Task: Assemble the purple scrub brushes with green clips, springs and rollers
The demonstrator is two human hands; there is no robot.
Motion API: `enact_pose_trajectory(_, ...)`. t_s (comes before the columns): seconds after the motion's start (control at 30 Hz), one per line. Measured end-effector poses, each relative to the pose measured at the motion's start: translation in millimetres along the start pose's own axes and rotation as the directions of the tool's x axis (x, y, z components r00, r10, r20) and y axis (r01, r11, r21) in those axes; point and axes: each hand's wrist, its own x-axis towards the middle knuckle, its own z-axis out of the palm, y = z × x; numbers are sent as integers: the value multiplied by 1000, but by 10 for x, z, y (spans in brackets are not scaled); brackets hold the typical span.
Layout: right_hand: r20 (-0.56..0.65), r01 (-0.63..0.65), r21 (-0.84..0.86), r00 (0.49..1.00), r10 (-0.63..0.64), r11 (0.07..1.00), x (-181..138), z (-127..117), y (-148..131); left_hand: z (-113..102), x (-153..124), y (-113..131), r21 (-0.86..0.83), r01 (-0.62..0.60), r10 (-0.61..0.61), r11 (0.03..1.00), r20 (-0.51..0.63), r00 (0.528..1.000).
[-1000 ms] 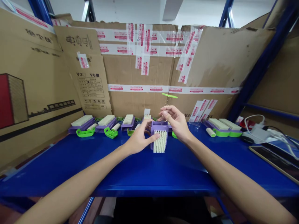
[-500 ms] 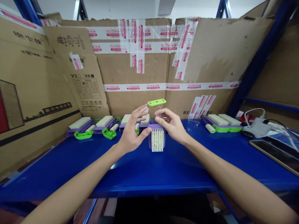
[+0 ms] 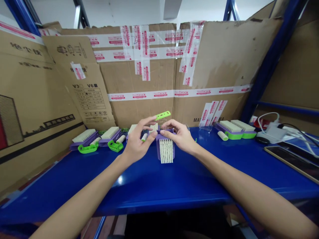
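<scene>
A purple brush [image 3: 166, 150] with white bristles stands on end on the blue table [image 3: 159, 186], bristles facing me. My left hand [image 3: 137, 143] is above its left side, fingertips pinching a flat green plastic piece [image 3: 162, 115] over the brush's top. My right hand [image 3: 179, 135] grips the brush's top edge from the right, fingers curled. A faint wire spring shows between the green piece and the brush.
Several purple brushes with green handles [image 3: 99, 139] line the back left of the table. More brushes [image 3: 234, 128] lie at back right. A charger with cables [image 3: 274, 134] and a tablet [image 3: 294, 162] sit at the far right. Taped cardboard boxes [image 3: 149, 73] wall the back and left.
The green piece has come down from well above the brush to just over its top. My left hand left the brush's side and rose to the green piece. The view shifted slightly right.
</scene>
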Motion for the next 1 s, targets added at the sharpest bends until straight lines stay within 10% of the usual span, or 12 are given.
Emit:
enact_pose_trajectory(0.3, -5, 2, -13, 1000, -2, 1000, 17, -21, 28, 73, 250, -72, -104, 170, -183, 980, -127, 975)
enact_pose_trajectory(1.0, -82, 87, -174, 991, -103, 981, 1, -78, -114, 175, 133, -84, -144, 150, -174, 978, -176, 969)
